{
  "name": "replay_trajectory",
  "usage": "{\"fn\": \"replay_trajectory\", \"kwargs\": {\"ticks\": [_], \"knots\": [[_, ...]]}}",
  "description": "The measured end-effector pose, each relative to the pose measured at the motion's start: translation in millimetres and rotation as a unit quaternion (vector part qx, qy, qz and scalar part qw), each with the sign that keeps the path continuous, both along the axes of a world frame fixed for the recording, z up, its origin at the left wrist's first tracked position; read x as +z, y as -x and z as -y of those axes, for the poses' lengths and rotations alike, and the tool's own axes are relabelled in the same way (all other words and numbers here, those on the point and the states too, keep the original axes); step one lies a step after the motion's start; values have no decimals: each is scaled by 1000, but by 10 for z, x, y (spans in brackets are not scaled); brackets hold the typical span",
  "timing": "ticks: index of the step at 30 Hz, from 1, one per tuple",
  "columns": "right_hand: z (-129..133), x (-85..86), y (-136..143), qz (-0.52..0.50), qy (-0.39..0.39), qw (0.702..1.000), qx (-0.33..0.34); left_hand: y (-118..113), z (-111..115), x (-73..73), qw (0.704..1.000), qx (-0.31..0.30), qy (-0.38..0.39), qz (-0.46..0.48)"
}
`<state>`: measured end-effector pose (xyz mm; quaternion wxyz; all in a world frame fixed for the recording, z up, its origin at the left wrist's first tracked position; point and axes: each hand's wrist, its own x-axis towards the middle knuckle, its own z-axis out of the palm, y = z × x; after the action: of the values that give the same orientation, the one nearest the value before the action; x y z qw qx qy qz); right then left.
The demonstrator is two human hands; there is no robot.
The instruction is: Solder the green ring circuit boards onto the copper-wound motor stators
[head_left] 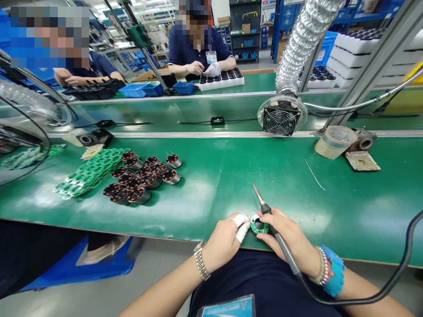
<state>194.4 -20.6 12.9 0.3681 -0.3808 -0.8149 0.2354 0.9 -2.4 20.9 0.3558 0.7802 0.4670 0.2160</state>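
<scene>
A small ring-shaped green circuit board (254, 228) lies at the front edge of the green bench, between my hands. My left hand (228, 237), with white covers on two fingertips and a watch at the wrist, is closed at the board's left side. On the other side, my right hand (287, 235) holds a soldering iron (284, 250) between thumb and fingers, and its fingertips also touch the board. The iron's metal tip points up and away, over the bench beyond the board. Whatever sits under the board is hidden.
Copper-wound motor stators (139, 195) stand left, beside a pile of green boards (89, 174). A fan (280, 119) with a foil duct is at the back. A plastic cup (335, 141) and sponge (362, 161) sit right. The iron's cable (405, 259) curves right. Two people work opposite.
</scene>
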Motion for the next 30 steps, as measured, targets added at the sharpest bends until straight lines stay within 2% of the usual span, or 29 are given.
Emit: {"fn": "replay_trajectory", "kwargs": {"ticks": [2,4,5,6,7,9,11,13,16,18,20,22,23,24,25,27,29,30], "knots": [[-13,-12,-4,-3,5,1000,-2,-15,-40,-5,994,-9,105,32],[-26,-19,-15,-1,10,1000,-4,-9,-77,-10,969,-14,232,80],[-28,-23,-20,0,12,1000,-5,6,-92,-10,961,-17,260,91],[-28,-27,-23,-1,11,1000,-5,29,-102,-8,965,-21,248,87],[-27,-32,-24,-3,9,1000,-4,60,-110,-3,977,-29,199,68],[-21,-42,-23,-9,7,1000,-3,131,-119,8,996,-62,56,8],[-19,-50,-19,-12,8,1000,-5,194,-128,15,993,-97,-60,-43],[-21,-53,-17,-11,8,1000,-6,223,-140,19,985,-117,-107,-65],[-29,-50,-18,-10,4,1000,0,181,-162,27,987,-114,-102,-48],[-30,-48,-19,-11,4,1000,3,107,-173,35,995,-88,-37,-7],[-28,-50,-19,-11,8,1000,1,33,-176,45,992,-35,100,63],[-25,-50,-18,-11,15,1000,-1,-4,-174,61,957,12,254,137],[-24,-50,-18,-13,17,1000,-1,-1,-172,70,941,24,299,157],[-24,-47,-17,-15,17,1000,2,17,-171,78,939,26,304,161],[-25,-44,-17,-17,18,1000,4,48,-171,82,951,19,268,151],[-29,-34,-15,-19,19,1000,7,128,-178,75,985,-23,127,110],[-34,-26,-15,-18,20,1000,4,200,-194,45,995,-79,1,69],[-36,-24,-15,-17,21,1000,3,225,-205,25,993,-103,-35,51]]}}
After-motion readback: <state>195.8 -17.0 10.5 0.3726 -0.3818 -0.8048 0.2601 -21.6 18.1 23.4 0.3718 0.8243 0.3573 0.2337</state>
